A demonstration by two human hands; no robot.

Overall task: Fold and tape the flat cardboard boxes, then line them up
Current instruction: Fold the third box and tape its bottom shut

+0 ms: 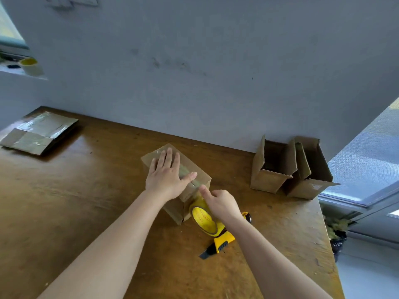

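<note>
A folded cardboard box [194, 169] stands in the middle of the wooden table, a strip of clear tape running along its top seam. My left hand [167, 173] lies flat on the box top with fingers spread. My right hand [220, 202] is at the box's near right corner, index finger stretched out onto the tape at the edge, the other fingers curled. Just under that hand, a yellow tape dispenser [207, 221] lies on the table against the box. Whether the curled fingers hold the dispenser is hidden.
Two folded boxes [269, 180] [311, 186] with open tops stand side by side at the back right by the wall. A stack of flat taped cardboard [38, 132] lies at the back left. The table [86, 201] ends at right above the floor. A tape roll [32, 66] sits on the sill.
</note>
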